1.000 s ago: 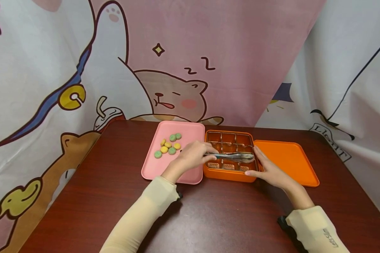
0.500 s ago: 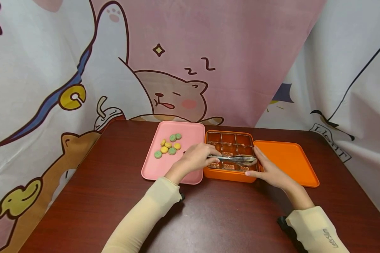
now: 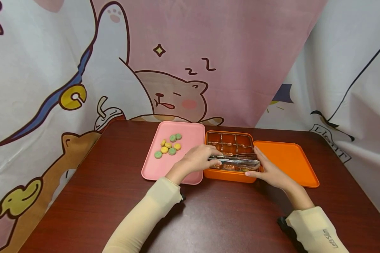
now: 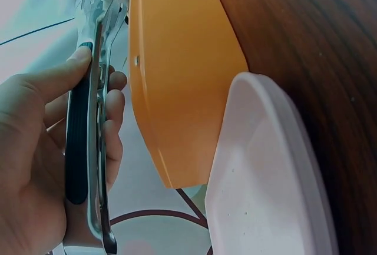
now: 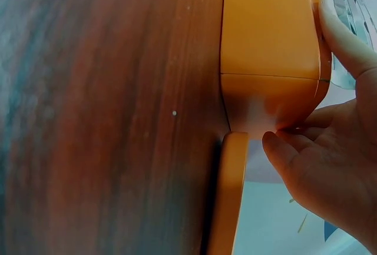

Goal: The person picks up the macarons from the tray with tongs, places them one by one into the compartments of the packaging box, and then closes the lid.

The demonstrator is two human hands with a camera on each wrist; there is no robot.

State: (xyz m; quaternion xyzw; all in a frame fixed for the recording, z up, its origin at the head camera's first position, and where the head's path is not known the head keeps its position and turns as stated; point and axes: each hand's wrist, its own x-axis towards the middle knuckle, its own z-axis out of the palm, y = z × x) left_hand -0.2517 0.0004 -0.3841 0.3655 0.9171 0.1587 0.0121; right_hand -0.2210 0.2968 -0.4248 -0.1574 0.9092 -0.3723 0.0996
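My left hand point(image 3: 195, 159) grips metal tongs point(image 3: 244, 163) with a dark handle strip point(image 4: 78, 131), thumb on one arm and fingers round the other. The tongs lie level over the front row of an orange divided box point(image 3: 229, 176), their two arms spread apart at the tips. Under the tips, a yellowish patch shows in the front right compartment, partly hidden by the tongs. My right hand point(image 3: 273, 173) holds the box at its right front corner, thumb at the front rim and fingers along the right side.
Left of the box, a pink tray point(image 3: 152, 172) bears several small round green pieces point(image 3: 158, 154) and yellow pieces point(image 3: 177, 146). An orange lid-like tray point(image 3: 288, 158) lies right of the box. A printed curtain point(image 3: 234, 63) hangs behind the brown table point(image 3: 215, 218).
The tongs have shifted slightly right and towards me, and their arms have spread apart. A yellowish patch now shows beneath the tips. My right hand stays on the box.
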